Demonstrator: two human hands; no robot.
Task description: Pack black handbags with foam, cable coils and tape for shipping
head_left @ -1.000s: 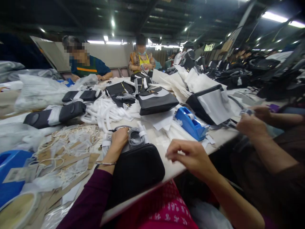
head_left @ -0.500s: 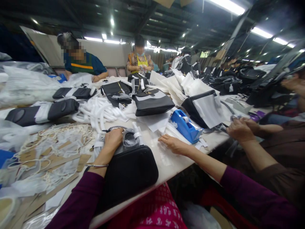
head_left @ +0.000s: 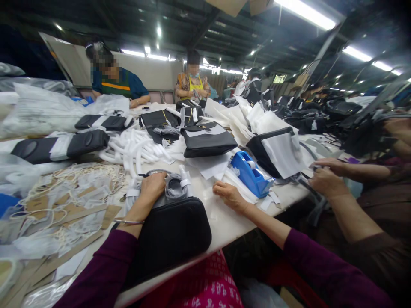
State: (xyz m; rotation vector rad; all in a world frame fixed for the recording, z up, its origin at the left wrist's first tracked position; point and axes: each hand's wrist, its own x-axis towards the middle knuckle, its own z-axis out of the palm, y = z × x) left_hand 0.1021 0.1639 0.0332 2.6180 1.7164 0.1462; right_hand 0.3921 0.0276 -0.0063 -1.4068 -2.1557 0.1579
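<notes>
A black handbag [head_left: 170,237] lies on the white table [head_left: 221,222] right in front of me. My left hand [head_left: 151,187] is curled over the bag's top, on its handle wrapped in grey plastic [head_left: 175,187]. My right hand [head_left: 228,194] rests on the table with fingers stretched toward white sheets [head_left: 237,182], just left of a blue tape dispenser [head_left: 251,173]. Nothing shows in the right hand.
Paper tags with strings [head_left: 64,201] are heaped at the left. White foam tubes [head_left: 135,149] and more black bags [head_left: 207,139] lie across the middle. A co-worker's hands [head_left: 326,177] work at the right. Two people sit at the far side.
My right hand went from hovering in the air near the table edge down to the table beside the tape dispenser. My left hand stayed on the bag's handle.
</notes>
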